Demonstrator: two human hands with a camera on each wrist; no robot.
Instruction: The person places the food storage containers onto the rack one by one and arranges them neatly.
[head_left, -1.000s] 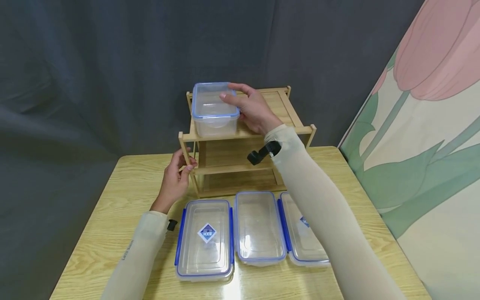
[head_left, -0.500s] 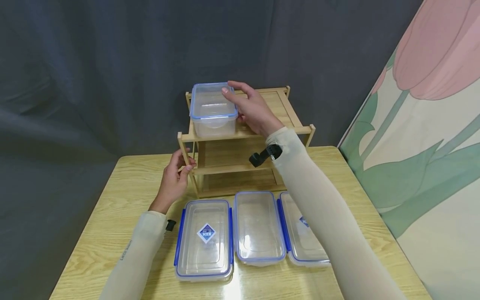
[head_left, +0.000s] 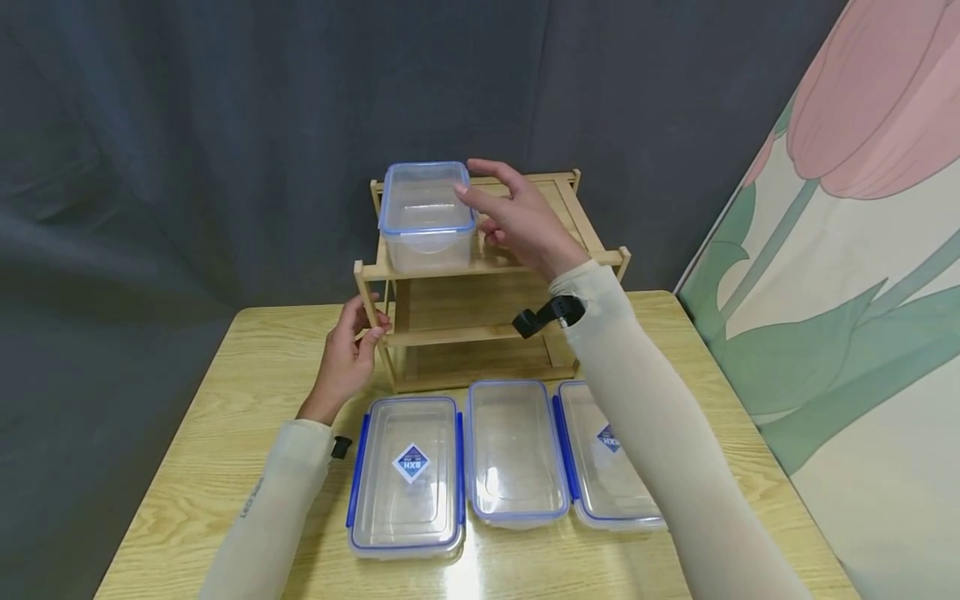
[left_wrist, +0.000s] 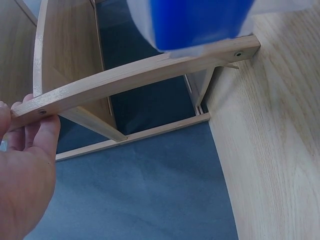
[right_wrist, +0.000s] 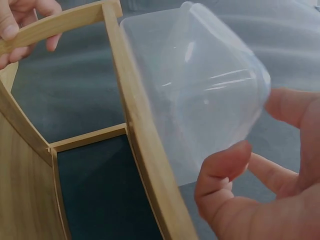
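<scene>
A deep clear food container (head_left: pixel 429 250) with a light blue rim sits on the left of the top tier of a wooden shelf rack (head_left: pixel 457 337). My right hand (head_left: pixel 525 218) is at the container's right side, thumb and fingers spread and loosely bent; in the right wrist view the fingertips (right_wrist: pixel 235 155) lie right by its wall. My left hand (head_left: pixel 347 358) grips the rack's front left post (left_wrist: pixel 90 86), with the thumb on one side and fingers behind it.
Three flat clear containers with blue rims, a left one (head_left: pixel 408 517), a middle one (head_left: pixel 517 454) and a right one (head_left: pixel 615 487), stand in a row before the rack on the wooden table (head_left: pixel 247 367). A dark curtain (head_left: pixel 300 125) hangs behind.
My right hand has drawn off the container a little to the right, its fingers loosening. The container shifted very slightly left and now stays put. My left hand keeps its place on the post.
</scene>
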